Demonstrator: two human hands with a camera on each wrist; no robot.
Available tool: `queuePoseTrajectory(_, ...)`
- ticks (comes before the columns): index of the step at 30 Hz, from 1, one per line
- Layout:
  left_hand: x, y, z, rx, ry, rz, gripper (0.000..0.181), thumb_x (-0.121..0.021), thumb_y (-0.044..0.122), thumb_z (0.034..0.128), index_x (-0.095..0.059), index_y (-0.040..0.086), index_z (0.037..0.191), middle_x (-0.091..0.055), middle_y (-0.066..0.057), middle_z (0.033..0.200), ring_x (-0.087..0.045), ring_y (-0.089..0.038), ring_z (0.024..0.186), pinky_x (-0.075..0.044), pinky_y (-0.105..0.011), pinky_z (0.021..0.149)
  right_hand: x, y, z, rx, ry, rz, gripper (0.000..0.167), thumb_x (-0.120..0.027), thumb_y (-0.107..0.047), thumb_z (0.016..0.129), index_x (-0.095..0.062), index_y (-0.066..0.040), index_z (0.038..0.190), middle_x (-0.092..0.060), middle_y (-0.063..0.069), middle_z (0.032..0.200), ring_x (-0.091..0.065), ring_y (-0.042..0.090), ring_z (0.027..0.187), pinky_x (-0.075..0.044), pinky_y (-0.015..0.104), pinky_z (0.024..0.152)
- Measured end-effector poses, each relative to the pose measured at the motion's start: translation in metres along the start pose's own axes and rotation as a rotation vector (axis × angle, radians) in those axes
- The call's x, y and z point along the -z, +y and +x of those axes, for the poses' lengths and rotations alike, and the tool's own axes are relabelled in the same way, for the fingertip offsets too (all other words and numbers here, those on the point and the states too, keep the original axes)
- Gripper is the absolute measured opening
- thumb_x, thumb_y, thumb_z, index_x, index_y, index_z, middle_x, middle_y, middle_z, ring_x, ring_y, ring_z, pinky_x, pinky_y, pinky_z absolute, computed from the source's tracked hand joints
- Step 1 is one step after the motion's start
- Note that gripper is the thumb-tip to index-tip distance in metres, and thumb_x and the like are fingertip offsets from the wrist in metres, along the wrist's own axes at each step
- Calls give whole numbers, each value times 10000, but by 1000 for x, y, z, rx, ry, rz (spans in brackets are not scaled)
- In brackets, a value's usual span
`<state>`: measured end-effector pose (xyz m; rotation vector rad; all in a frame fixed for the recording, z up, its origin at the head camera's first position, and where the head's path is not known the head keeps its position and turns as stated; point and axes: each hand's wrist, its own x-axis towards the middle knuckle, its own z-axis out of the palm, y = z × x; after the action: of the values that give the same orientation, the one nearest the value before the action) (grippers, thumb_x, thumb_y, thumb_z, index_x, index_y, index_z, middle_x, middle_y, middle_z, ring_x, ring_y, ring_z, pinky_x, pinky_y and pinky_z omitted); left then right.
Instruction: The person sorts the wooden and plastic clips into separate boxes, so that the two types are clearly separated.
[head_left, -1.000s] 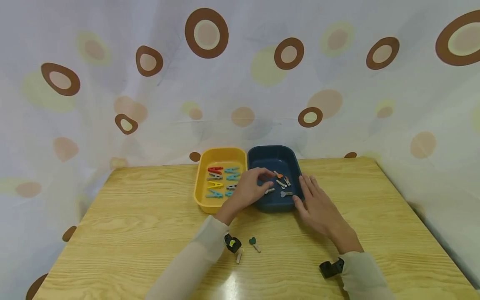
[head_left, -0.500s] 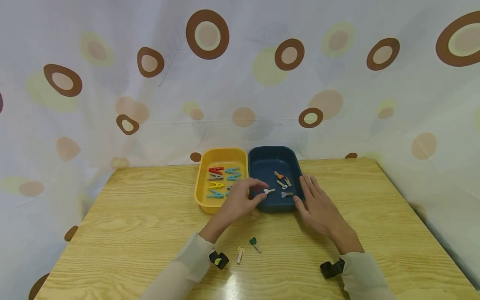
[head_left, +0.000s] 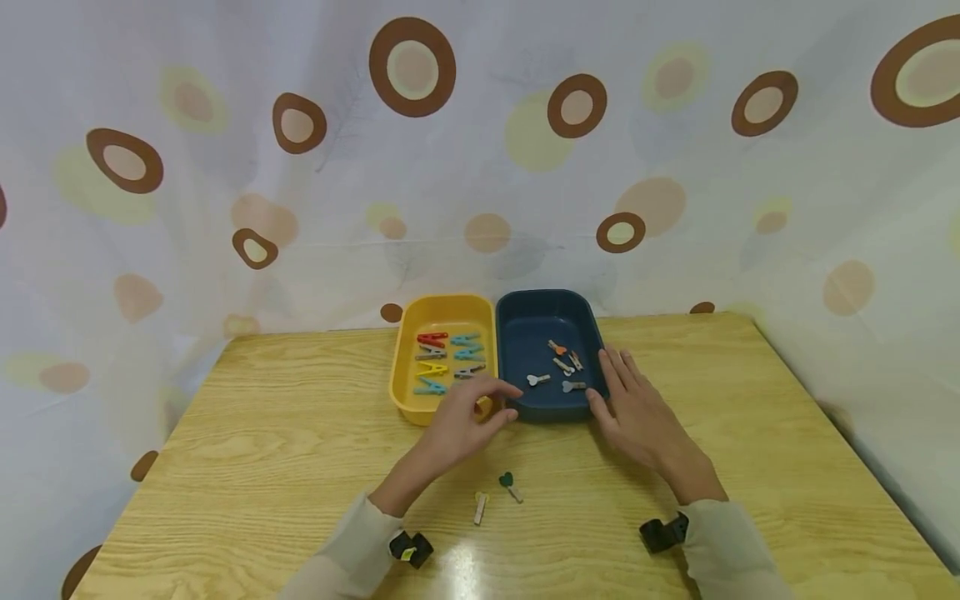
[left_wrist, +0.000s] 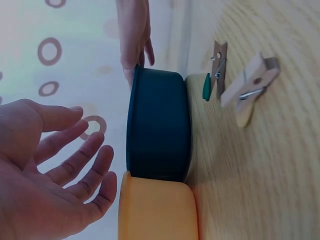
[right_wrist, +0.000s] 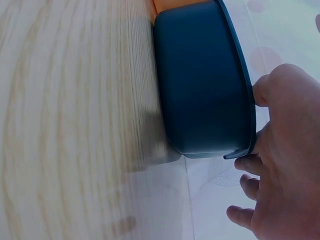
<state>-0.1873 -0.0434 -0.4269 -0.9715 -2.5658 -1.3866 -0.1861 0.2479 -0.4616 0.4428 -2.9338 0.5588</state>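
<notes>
My left hand (head_left: pixel 457 423) hovers over the near rims of the two trays, fingers loosely bent and apart, holding nothing in the left wrist view. My right hand (head_left: pixel 637 412) rests with extended fingers against the right side of the dark blue tray (head_left: pixel 525 312), its thumb at the rim. Inside that tray lie several small wooden clothespins, among them a white-heart clothespin (head_left: pixel 537 380) and a grey-heart clothespin (head_left: pixel 573 387). On the table in front lie a green-heart clothespin (left_wrist: pixel 218 70) and a yellow-topped clothespin (left_wrist: pixel 252 82).
Left of the blue tray and touching it stands a yellow tray (head_left: pixel 397 367). It holds several plastic clips, including a red clip (head_left: pixel 432 339) and a yellow clip (head_left: pixel 431 368). A patterned cloth (head_left: pixel 480 167) hangs behind the wooden table (head_left: pixel 300 433).
My left hand has drawn back from over the blue tray toward the near left, uncovering the white-heart clothespin lying there. The right hand has stayed at the tray's side.
</notes>
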Motion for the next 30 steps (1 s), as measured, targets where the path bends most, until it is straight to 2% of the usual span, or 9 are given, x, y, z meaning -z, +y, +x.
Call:
queuePoseTrajectory(7, 5, -3, -17, -10, -18, -12, 166, -737, 126, 966, -760, 119, 1130, -725, 7, 1071, -644, -205, 916, -556, -428, 764, 2, 0, 0, -6, -2, 1, 716, -362, -409, 1115, -145, 50, 1620, -112, 240, 1689, -54, 419, 1559, -174, 612, 1210)
queuePoseTrajectory(12, 7, -4, -32, 9, -51, -7, 158, -718, 164, 986, -753, 136, 1138, -722, -29, 1103, -653, -213, 954, -553, -400, 752, 2, -1, 0, -12, -7, 7, 716, -364, -406, 1114, -143, 51, 1619, -105, 235, 1691, -53, 420, 1558, -167, 606, 1214)
queuePoseTrajectory(16, 7, -7, -42, 33, -64, -21, 176, -723, 129, 978, -747, 125, 1152, -724, -42, 1109, -671, -253, 984, -558, -388, 756, 2, 0, 0, -9, -7, 6, 716, -359, -410, 1116, -140, 48, 1621, -98, 228, 1694, -43, 412, 1561, -163, 601, 1217)
queuePoseTrajectory(23, 6, -11, -59, 86, -100, -46, 184, -730, 109, 966, -741, 99, 1150, -718, -19, 1124, -681, -245, 996, -550, -348, 753, 1, 0, 1, -12, -4, 13, 718, -361, -416, 1114, -144, 42, 1623, -92, 213, 1700, -43, 403, 1563, -163, 604, 1216)
queuePoseTrajectory(30, 6, -17, -69, 113, -181, -63, 192, -734, 117, 967, -729, 94, 1157, -722, -29, 1131, -675, -215, 1012, -553, -343, 785, 1, 0, 0, -18, -13, 13, 717, -352, -415, 1116, -137, 45, 1622, -81, 220, 1699, -37, 407, 1562, -161, 607, 1216)
